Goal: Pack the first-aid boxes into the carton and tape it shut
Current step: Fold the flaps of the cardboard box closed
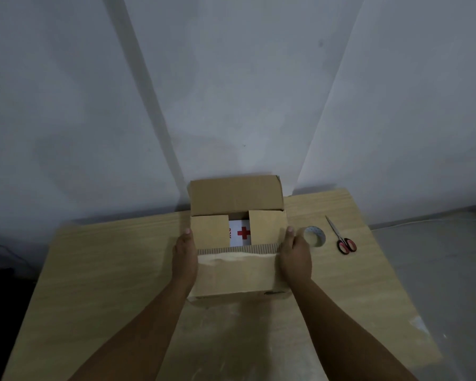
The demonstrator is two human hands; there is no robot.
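Note:
A brown cardboard carton (237, 273) stands on the wooden table (94, 270). Its two side flaps are folded inward, and between them shows a white first-aid box (241, 233) with a red cross. The far flap stands upright; the near flap is raised toward me. My left hand (184, 257) grips the left end of the near flap, thumb lying on the left side flap. My right hand (294, 257) grips the right end in the same way.
A roll of tape (315, 235) lies on the table just right of the carton. Red-handled scissors (341, 237) lie further right. A grey wall rises right behind the table, and a grey surface (437, 257) adjoins the table's right edge.

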